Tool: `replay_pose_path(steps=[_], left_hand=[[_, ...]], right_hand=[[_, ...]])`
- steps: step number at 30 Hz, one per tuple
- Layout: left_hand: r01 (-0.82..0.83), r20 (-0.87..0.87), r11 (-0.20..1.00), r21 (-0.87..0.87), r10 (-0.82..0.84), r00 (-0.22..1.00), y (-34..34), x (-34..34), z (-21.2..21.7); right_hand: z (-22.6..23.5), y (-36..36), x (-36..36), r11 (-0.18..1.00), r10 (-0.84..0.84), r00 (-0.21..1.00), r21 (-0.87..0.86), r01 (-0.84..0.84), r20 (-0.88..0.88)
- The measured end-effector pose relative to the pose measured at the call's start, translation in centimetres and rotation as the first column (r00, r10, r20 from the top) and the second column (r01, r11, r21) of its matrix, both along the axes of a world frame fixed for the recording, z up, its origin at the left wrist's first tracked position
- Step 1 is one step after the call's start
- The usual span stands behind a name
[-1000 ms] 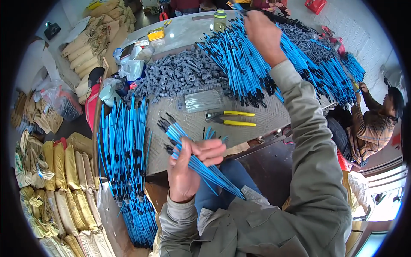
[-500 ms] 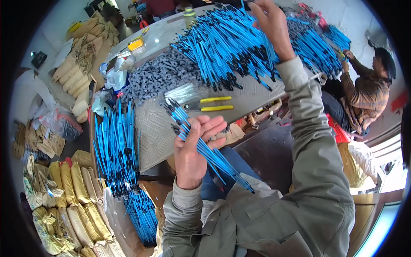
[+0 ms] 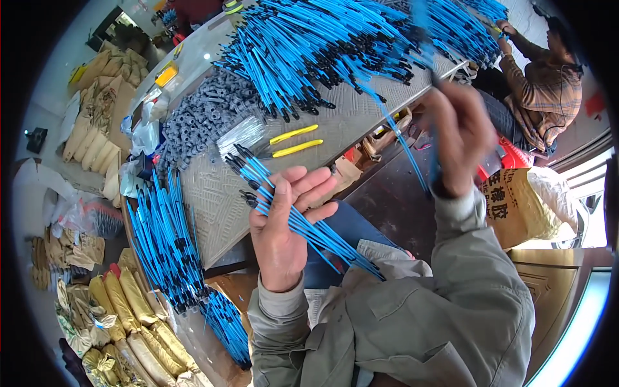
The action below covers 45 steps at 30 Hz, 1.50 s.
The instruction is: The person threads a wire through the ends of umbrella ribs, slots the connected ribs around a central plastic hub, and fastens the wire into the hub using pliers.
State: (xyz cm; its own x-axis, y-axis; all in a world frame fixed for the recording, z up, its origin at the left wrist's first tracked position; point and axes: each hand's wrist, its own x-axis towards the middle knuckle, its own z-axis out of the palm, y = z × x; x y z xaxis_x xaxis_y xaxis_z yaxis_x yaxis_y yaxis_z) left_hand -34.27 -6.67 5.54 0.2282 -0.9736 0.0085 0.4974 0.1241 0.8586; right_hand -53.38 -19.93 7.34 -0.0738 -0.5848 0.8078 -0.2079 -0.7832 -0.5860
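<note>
- While my left hand [image 3: 284, 222] grasps a small bundle of thin blue black-tipped cables [image 3: 303, 222] over my lap, I'm mid-gathering.
- My blurred right hand [image 3: 459, 138] seems pinched on one more blue cable [image 3: 403, 145]; next I should lay it neatly into the bundle.

Grey-green jacket, both sleeves long with ribbed cuffs at the wrists. Left hand [image 3: 282, 227] and right hand [image 3: 459, 138] bare, ungloved. Blue trousers below the jacket.
</note>
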Motion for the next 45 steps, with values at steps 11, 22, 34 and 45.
replay_pose_path(steps=[11,22,34,45], left_hand=[[-0.320,-0.113,0.924,-0.208,0.302,0.947,-2.8,-2.4,1.9],[-0.474,0.225,0.828,-0.299,0.544,0.808,-1.5,1.2,1.2],[-0.694,0.044,0.673,-0.256,0.725,0.687,-0.1,2.1,4.1],[-0.604,-0.158,0.797,-0.015,0.595,0.788,1.3,3.0,5.0]], right_hand=[[-3.0,5.8,-0.2,0.807,0.551,0.794,0.075,-0.585,0.257],[-1.7,1.8,6.7,0.707,0.707,0.682,0.177,-0.685,-0.187],[-4.2,-22.1,13.1,0.937,-0.346,0.925,0.019,0.347,0.155],[0.1,-24.4,8.7,0.893,-0.390,0.858,-0.362,0.266,-0.334]])
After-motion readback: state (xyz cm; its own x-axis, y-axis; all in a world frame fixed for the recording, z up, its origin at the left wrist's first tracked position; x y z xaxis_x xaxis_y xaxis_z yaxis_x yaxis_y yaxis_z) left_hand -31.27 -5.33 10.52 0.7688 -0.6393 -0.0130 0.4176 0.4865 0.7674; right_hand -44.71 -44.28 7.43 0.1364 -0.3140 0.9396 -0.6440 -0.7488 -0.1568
